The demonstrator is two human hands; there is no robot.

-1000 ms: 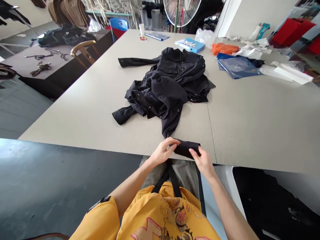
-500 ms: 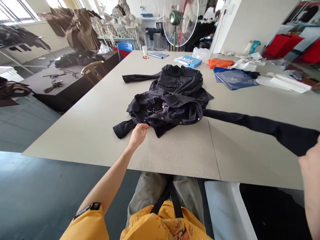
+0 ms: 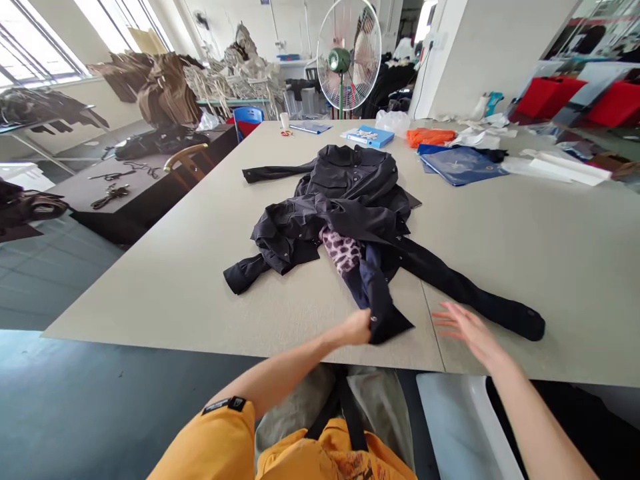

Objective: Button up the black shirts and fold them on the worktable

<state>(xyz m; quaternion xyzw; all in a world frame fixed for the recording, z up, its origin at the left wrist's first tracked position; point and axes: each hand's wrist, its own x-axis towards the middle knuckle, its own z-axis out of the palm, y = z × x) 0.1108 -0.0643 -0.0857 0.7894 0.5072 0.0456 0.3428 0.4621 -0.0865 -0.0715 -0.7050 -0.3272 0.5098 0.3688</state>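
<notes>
A black jacket [image 3: 295, 220] lies crumpled on the table, with leopard-print fabric [image 3: 343, 251] showing in its opening. My left hand [image 3: 357, 328] is closed on a pulled-out dark part of it, close to a pointed corner bearing a metal snap. Apart from the cloth, my right hand [image 3: 467, 330] is open with fingers spread, just above the table and left of the jacket's long right sleeve [image 3: 480, 300]. Behind lies more black garment with a snap front and pockets [image 3: 350, 170]; whether it is a second jacket is hard to tell.
The large beige table [image 3: 165, 280] has a seam running toward its front edge. Across its far side are a blue box [image 3: 371, 136], orange plastic [image 3: 430, 138] and blue folders [image 3: 463, 163]. A standing fan [image 3: 340, 61] is behind it. A white bin [image 3: 453, 420] sits below the front edge.
My right hand has let go of the sleeve and moved left; the sleeve now rests on the table. My left hand has moved right and pulled jacket fabric toward me, exposing more leopard print.
</notes>
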